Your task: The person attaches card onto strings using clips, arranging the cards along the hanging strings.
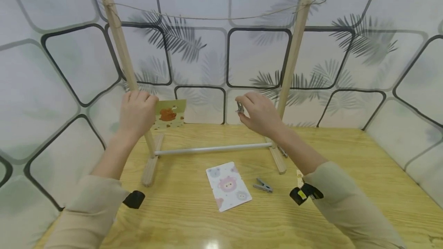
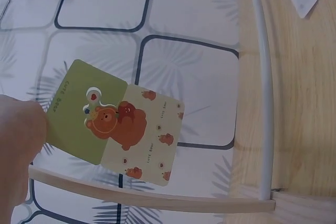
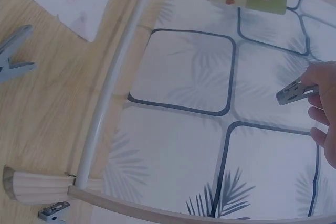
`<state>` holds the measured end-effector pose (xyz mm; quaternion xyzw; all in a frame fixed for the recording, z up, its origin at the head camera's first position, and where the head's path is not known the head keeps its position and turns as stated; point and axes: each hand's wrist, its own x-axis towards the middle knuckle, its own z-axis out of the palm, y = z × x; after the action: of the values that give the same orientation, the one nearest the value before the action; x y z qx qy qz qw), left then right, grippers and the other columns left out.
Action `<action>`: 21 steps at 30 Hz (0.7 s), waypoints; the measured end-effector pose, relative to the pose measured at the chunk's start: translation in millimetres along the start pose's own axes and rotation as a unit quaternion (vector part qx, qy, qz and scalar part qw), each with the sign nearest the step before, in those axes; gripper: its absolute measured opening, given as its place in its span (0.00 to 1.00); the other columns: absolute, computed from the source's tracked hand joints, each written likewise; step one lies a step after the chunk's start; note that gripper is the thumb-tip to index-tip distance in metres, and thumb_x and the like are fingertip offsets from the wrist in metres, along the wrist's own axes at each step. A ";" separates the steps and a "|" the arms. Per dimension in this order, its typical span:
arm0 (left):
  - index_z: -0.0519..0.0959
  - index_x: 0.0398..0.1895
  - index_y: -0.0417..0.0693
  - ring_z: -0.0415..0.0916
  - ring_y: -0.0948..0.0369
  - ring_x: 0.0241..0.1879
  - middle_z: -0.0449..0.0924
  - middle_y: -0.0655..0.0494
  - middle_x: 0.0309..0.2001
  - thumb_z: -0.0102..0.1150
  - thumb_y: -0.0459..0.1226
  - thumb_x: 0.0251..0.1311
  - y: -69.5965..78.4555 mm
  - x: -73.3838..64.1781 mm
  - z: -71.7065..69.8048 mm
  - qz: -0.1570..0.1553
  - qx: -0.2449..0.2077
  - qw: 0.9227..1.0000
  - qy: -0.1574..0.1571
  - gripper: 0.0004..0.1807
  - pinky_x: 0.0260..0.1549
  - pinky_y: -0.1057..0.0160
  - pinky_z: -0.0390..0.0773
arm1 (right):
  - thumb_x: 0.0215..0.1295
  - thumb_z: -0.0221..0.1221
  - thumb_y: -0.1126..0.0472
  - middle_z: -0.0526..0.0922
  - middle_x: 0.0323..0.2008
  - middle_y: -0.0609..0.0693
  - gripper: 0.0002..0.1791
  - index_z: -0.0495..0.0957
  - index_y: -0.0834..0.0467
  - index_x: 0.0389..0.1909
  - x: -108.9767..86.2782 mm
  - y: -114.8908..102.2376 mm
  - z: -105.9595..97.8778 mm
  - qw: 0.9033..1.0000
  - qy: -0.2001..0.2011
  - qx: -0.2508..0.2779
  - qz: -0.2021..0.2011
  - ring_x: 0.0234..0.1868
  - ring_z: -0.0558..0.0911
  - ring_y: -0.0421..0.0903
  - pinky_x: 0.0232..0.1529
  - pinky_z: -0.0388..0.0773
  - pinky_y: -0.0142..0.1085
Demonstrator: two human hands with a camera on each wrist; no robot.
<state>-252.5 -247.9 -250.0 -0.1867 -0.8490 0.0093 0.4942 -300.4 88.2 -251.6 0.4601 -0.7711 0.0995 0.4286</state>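
Observation:
My left hand pinches a green and cream card by its edge, in front of the left wooden post. A brown bear and small bear prints show on the card in the left wrist view. Between the thumb and fingers of my right hand is a grey metal clip, held in the air near the right post. Above both hands a thin string runs slack between the tops of the two posts.
A white card with pink animal faces lies on the wooden table, a second grey clip beside it. Another clip lies by the right foot of the frame. A white rod joins the posts low down.

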 end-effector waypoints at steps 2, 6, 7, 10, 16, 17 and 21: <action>0.78 0.28 0.32 0.70 0.42 0.33 0.75 0.40 0.28 0.50 0.24 0.54 -1.3 2.6 -0.8 0.000 0.000 1.000 0.007 0.06 0.40 0.46 0.67 | 0.49 0.65 0.67 0.78 0.36 0.58 0.18 0.76 0.65 0.42 5.6 -1.3 -2.5 1.000 -0.001 -0.003 -0.001 0.40 0.77 0.55 0.40 0.74 0.46; 0.78 0.28 0.32 0.70 0.42 0.33 0.74 0.40 0.28 0.49 0.25 0.55 -4.5 7.2 -0.8 0.003 -0.001 1.000 0.023 0.07 0.40 0.46 0.67 | 0.50 0.65 0.66 0.79 0.38 0.58 0.19 0.76 0.65 0.44 14.9 -4.6 -7.2 1.000 -0.002 -0.018 0.000 0.42 0.76 0.55 0.41 0.72 0.46; 0.78 0.28 0.32 0.70 0.42 0.33 0.74 0.40 0.28 0.49 0.24 0.55 -5.3 8.2 -0.8 0.004 -0.001 1.000 0.026 0.07 0.39 0.46 0.67 | 0.51 0.65 0.66 0.79 0.38 0.58 0.19 0.76 0.65 0.45 16.8 -5.3 -8.0 1.000 0.000 -0.022 0.001 0.42 0.76 0.55 0.41 0.72 0.46; 0.78 0.29 0.31 0.70 0.42 0.33 0.74 0.40 0.28 0.49 0.25 0.56 -7.1 11.5 -0.9 0.009 0.004 0.999 0.033 0.07 0.38 0.46 0.67 | 0.51 0.64 0.66 0.79 0.38 0.58 0.18 0.76 0.66 0.45 23.4 -6.6 -10.0 0.999 0.014 -0.032 -0.003 0.41 0.77 0.56 0.42 0.72 0.47; 0.78 0.28 0.31 0.70 0.42 0.31 0.74 0.40 0.27 0.47 0.25 0.58 -6.5 21.0 -4.0 0.015 0.013 0.999 0.048 0.09 0.37 0.47 0.67 | 0.51 0.63 0.67 0.79 0.37 0.58 0.18 0.75 0.66 0.44 38.0 -5.3 -13.3 0.998 0.046 -0.041 -0.016 0.41 0.77 0.56 0.41 0.72 0.47; 0.78 0.28 0.30 0.70 0.42 0.30 0.74 0.39 0.27 0.46 0.25 0.58 -6.2 22.8 -4.8 0.015 0.013 0.998 0.051 0.09 0.37 0.47 0.67 | 0.51 0.63 0.67 0.79 0.37 0.58 0.17 0.75 0.66 0.44 40.3 -4.9 -13.7 0.998 0.050 -0.041 -0.018 0.40 0.76 0.56 0.41 0.72 0.47; 0.77 0.28 0.31 0.70 0.43 0.29 0.74 0.39 0.27 0.46 0.25 0.58 -4.6 29.7 -8.1 0.016 0.016 0.998 0.065 0.09 0.38 0.46 0.67 | 0.51 0.63 0.67 0.79 0.37 0.58 0.17 0.75 0.66 0.43 48.7 -4.5 -15.1 0.997 0.058 -0.044 -0.018 0.41 0.76 0.56 0.39 0.71 0.46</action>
<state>-260.2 -243.8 -220.1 -0.1921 -0.8117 0.0189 0.5513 -298.4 63.5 -206.7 0.4483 -0.7399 0.0838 0.4945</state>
